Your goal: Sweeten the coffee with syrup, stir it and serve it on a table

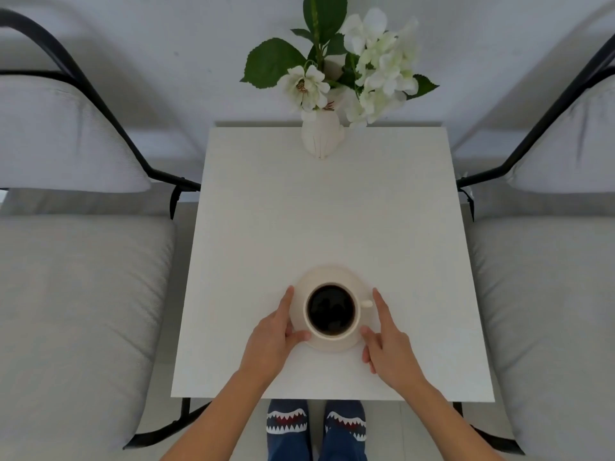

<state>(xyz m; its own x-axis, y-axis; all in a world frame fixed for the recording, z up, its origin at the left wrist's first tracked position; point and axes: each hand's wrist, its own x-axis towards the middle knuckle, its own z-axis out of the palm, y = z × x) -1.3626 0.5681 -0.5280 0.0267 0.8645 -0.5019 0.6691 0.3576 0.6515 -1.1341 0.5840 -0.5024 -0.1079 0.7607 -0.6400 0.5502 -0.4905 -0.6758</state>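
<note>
Evidently the person is serving now: a cream ceramic cup (332, 311) full of black coffee is sitting on its matching round saucer (332, 344), which is resting on the square white table (299, 211) toward its six o'clock edge. The left hand (273, 341) is cupping the saucer's rim at nine o'clock, thumb on the near edge and fingers stretched along the side; the right hand (389, 344) is mirroring it at three o'clock, fingers spread loosely beside the rim, just below the cup's small handle (366, 303).

To finish cleanly, both hands should be easing outward evenly, keeping the saucer flat so the coffee is not slopping.

Whether the right fingers are actually touching the saucer is hard to judge. No syrup or spoon is showing. At twelve o'clock, a white vase of pale flowers (322, 138) is standing, its top leaves cut off.
</note>
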